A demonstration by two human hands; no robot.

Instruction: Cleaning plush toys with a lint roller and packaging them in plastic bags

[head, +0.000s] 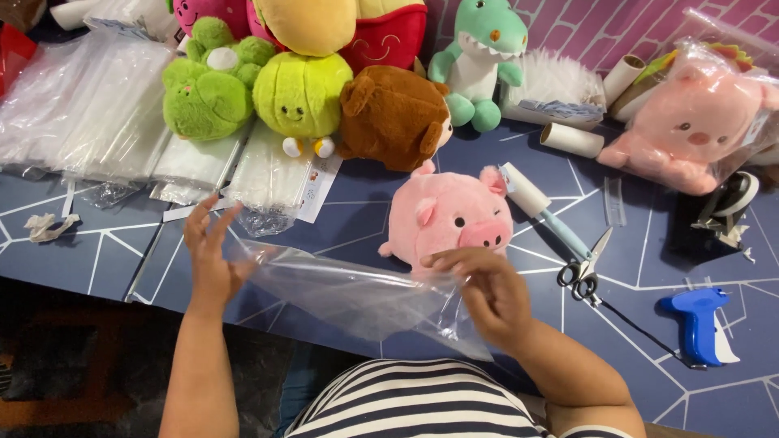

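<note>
Clear bag [357, 296] is held empty above the table [97, 251]: right hand [487, 288] pinches its edge, left hand [213, 251] spread against it. Pink pig [450, 219] sits unbagged just behind; another pig [690, 122] is already bagged.

A toy-packing worktable: plush toys [300, 93], stacked clear bags [89, 105], a blue tagging gun [698, 323].

clear plastic bag [357, 296]: front centre | clear bag stacks [89, 113]: back left | bagged pink plush [698, 122]: back right
</note>
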